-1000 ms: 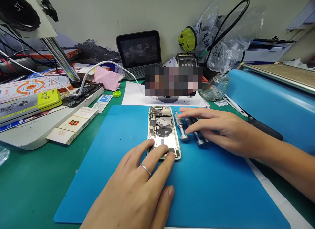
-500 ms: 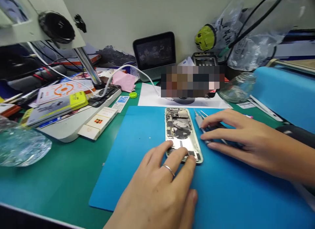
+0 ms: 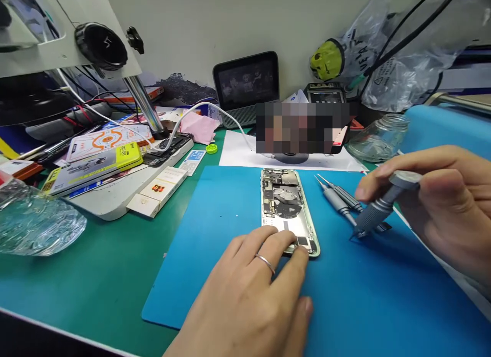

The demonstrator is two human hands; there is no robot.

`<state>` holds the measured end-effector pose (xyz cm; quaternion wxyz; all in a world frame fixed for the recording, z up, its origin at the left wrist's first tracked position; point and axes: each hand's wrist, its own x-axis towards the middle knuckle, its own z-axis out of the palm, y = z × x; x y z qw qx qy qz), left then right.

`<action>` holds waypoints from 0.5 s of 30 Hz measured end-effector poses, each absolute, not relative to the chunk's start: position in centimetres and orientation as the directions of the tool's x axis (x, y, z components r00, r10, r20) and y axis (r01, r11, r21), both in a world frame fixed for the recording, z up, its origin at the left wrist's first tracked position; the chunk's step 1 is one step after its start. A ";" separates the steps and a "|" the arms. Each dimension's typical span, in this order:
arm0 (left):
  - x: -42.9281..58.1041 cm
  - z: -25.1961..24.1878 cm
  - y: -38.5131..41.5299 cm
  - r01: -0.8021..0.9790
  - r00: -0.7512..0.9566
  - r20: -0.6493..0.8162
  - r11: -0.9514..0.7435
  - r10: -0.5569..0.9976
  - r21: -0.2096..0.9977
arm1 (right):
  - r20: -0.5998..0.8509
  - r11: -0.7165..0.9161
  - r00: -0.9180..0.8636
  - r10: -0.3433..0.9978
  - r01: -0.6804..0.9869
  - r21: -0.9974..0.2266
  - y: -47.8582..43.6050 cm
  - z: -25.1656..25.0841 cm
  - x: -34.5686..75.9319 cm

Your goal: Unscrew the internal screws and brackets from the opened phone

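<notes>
An opened phone (image 3: 286,206), its inner parts bare in a pale green frame, lies on the blue mat (image 3: 207,224). My left hand (image 3: 253,285) rests fingertips on the phone's near end, fingers stretched out and hiding its lower left corner. My right hand (image 3: 433,193) pinches a grey precision screwdriver (image 3: 378,208) between thumb and fingers, its tip slanting down to the left above the mat. Behind that tip, more grey screwdrivers (image 3: 337,201) lie together on the mat, partly covered by the held one.
A microscope stand (image 3: 148,109) with a white base is at the left, near a clear bottle (image 3: 42,219) and a cigarette pack (image 3: 157,191). Behind the mat are a white sheet (image 3: 238,150), a dark screen (image 3: 247,83) and a glass jar (image 3: 379,139).
My right hand has lifted a screwdriver from the group on the mat and drawn it right and nearer. My left hand has stayed on the phone.
</notes>
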<state>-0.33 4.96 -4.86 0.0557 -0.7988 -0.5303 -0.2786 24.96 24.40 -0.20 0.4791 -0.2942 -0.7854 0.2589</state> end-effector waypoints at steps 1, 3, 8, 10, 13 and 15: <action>-0.5 -5.0 4.8 0.879 0.291 0.498 -0.434 0.817 0.197 | 0.592 0.689 -0.383 0.709 0.200 -0.697 24.2 -0.2 24.7; -0.7 -5.2 4.7 0.882 0.310 0.493 -0.439 0.813 0.170 | 0.599 0.699 -0.405 0.690 0.159 -0.697 23.9 -0.4 24.5; -0.9 -5.2 4.9 0.892 0.344 0.450 -0.436 0.824 0.118 | 0.638 0.737 -0.427 0.641 0.112 -0.666 23.7 -0.7 24.6; -0.8 -5.2 5.0 0.891 0.362 0.419 -0.441 0.833 0.108 | 0.653 0.777 -0.466 0.597 0.137 -0.614 23.9 -0.2 24.7; 0.1 -5.3 5.0 0.898 0.326 0.410 -0.414 0.852 0.147 | 0.679 0.840 -0.530 0.508 0.133 -0.526 24.7 0.1 25.2; 0.9 -5.4 5.0 0.903 0.245 0.457 -0.372 0.855 0.213 | 0.621 0.816 -0.585 0.521 0.129 -0.563 25.4 -0.4 26.0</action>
